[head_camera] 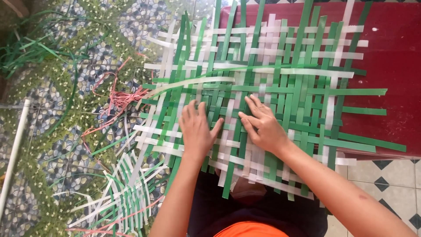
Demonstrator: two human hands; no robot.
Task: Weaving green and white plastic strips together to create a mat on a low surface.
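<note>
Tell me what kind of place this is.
Probably a home or small craft space where weaving is done on the floor: a half-woven strip mat under both hands, loose strips around, and a patterned tile floor.

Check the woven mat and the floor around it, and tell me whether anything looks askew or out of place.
One pale strip arcs loose and slanted across the woven mat instead of lying flat in the grid. On the floor to the left lies a tangled pink strip. Both hands, left hand and right hand, press flat on the mat.
</note>
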